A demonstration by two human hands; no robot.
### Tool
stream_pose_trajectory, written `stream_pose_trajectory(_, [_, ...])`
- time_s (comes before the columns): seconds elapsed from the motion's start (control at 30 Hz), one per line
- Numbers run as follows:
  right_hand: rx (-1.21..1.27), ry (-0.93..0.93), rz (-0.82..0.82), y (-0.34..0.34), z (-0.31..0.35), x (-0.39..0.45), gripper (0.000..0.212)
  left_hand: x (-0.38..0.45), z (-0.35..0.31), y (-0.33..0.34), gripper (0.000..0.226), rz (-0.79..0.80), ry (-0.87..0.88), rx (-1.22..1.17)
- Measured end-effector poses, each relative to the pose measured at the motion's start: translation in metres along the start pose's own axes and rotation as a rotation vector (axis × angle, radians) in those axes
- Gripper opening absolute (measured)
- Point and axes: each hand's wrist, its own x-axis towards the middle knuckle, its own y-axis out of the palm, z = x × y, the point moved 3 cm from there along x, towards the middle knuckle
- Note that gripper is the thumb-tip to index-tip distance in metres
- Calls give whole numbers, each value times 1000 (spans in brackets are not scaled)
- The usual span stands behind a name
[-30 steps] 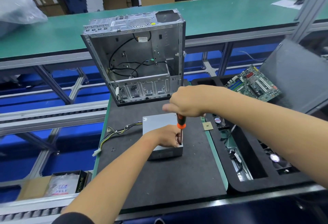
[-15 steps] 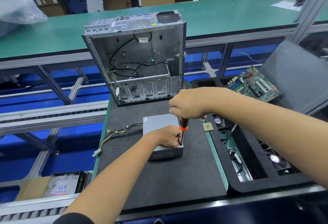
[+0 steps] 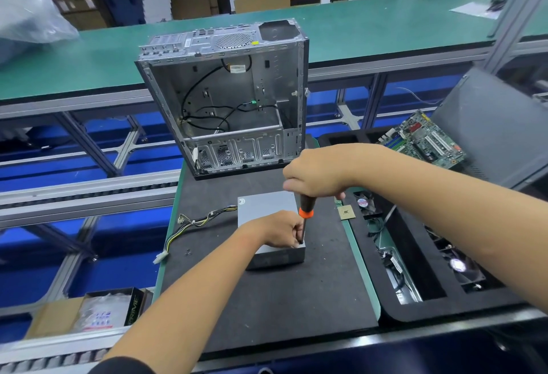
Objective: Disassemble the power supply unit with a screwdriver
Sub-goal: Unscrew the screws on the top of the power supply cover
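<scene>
From the head camera I see the power supply (image 3: 268, 210), a grey metal box, lying flat on the black mat (image 3: 267, 308), near the mat's middle. My right hand (image 3: 314, 179) is above the box's far right part, fingers curled around the top of the screwdriver (image 3: 305, 213), whose black handle with an orange collar points down. The shaft stands almost upright, its tip at the box's near right corner. My left hand (image 3: 281, 229) rests on the top of the box at that same corner, fingers curled in and pinching the shaft low down, close to the tip. I cannot tell whether the tip sits in a screw; my fingers hide it.

A bundle of wires (image 3: 189, 225) leaves the left side of the box and trails across the mat to a white plug (image 3: 158, 258) at the mat's left edge. A few small dark screws (image 3: 187, 252) lie on the mat left of the box, apart from it. Behind the box, at the mat's far edge, an empty computer case (image 3: 225, 97) stands open towards me, black cables hanging inside. Right of the box, just off the mat, lies a small square chip (image 3: 346, 213). Further right, a black foam tray (image 3: 415, 270) holds fans and cables, and a green circuit board (image 3: 424, 140) leans at its far end.
</scene>
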Motion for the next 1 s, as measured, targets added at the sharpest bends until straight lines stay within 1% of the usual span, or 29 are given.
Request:
stream_pose_trajectory(0.1, [-21, -90, -59, -2, 1, -3, 6, 1, 0, 0, 11, 0, 6, 18])
stream_pose_trajectory(0.2, [54, -152, -9, -4, 2, -9, 21, 2, 1, 0, 8, 12, 18, 26])
stream_pose_trajectory(0.23, [80, -148, 5, -2, 2, -9, 21, 3, 1, 0, 7, 12, 20, 26])
stream_pose_trajectory(0.3, [56, -92, -15, 0, 0, -7, 17, 3, 2, 1, 7, 8, 15, 20])
stream_pose_trajectory(0.4, [26, 32, -30, 2, -4, -1, 44, 2, 2, 1, 9, 5, 12, 12])
stream_pose_trajectory(0.43, [21, 29, -30, 2, -4, 0, 42, 2, 2, 1, 9, 6, 16, 14])
stream_pose_trajectory(0.53, [-16, -98, -89, -1, -2, -1, 14, 3, 1, 1, 11, 13, 31, 39])
stream_pose_trajectory(0.57, [-1, -141, -101, -3, -1, -3, 15, 3, 1, 1, 11, 20, 33, 37])
stream_pose_trajectory(0.6, [33, -181, -101, -4, 1, -4, 21, 3, 2, 1, 9, 27, 32, 27])
stream_pose_trajectory(0.67, [80, -217, -76, -3, 5, -5, 24, 3, 1, 0, 11, 37, 26, 18])
stream_pose_trajectory(0.73, [38, -169, -81, -1, 6, -2, 18, 3, 1, 0, 9, 40, 25, 22])
stream_pose_trajectory(0.83, [-78, 6, -64, 0, 3, 2, 29, 3, 2, 1, 8, 23, 26, -4])
stream_pose_trajectory(0.9, [-179, -9, -91, 1, 3, 6, 25, 2, 2, 1, 12, 14, 30, -29])
stream_pose_trajectory(0.93, [-151, -28, -104, 2, 3, 7, 21, 1, 1, 1, 13, 12, 36, -40])
stream_pose_trajectory(1.0, [-14, -88, -101, 1, 1, 4, 10, -1, 1, 1, 18, 5, 62, -64])
